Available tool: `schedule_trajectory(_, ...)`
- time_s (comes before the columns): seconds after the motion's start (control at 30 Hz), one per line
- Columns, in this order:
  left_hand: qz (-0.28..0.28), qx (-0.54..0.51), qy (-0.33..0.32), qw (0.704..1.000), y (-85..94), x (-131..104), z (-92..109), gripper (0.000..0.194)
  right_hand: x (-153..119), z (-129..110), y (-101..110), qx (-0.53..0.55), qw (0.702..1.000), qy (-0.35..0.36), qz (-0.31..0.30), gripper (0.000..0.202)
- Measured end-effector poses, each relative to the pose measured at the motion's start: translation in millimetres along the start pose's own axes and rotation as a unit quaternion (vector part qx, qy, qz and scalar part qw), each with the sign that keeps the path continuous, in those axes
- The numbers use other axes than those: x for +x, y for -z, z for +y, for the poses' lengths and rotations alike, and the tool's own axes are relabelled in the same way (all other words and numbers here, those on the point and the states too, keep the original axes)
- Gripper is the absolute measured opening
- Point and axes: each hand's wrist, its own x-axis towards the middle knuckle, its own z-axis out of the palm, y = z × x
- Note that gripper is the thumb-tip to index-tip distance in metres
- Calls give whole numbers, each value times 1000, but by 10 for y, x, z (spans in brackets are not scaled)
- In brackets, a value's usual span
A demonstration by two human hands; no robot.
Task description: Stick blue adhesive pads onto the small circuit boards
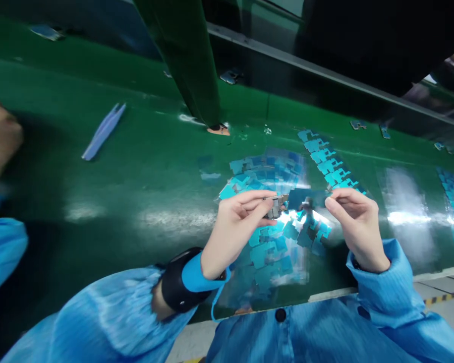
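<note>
Blue film stretches lengthwise rightward to the right hand.

Left of the left hand, a broad stretch of table lies free as far as the tweezers; beyond them another person's hand bars the side. The post stands in the way toward the back. Between the left and right hand passage is barred — board and film span it, cutouts beneath. Right of the right hand, a bare lane runs up to more cutouts.
</note>
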Motion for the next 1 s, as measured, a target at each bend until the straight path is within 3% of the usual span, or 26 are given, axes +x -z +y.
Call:
schedule_trajectory(0.13, -16, -23, 15, 999, 1, -28, 31, 6, 21, 94, 5, 53, 995, -68, -41, 5)
schedule_trajectory(0.27, -42, -5, 29, 999, 31, -58, 33, 13, 23, 74, -31, 64, 990, -109, -61, 5)
schedule_trajectory(0.5, -85, 17, 35, 996, 0, -124, 85, 29, 19, 29, -66, 38, 991, -115, -64, 7)
schedule_trajectory(0.63, -53, 71, 22, 996, -14, -147, 108, 32, 9, -27, -70, 12, 992, -104, -69, 8)
schedule_trajectory(0.83, -67, 94, 3, 993, 10, -138, 84, 36, 18, -80, -68, -28, 993, -109, -47, 7)
schedule_trajectory(1.0, -17, 97, 19, 995, -74, -182, 145, 31, 30, -94, -73, -20, 992, -109, -60, 13)
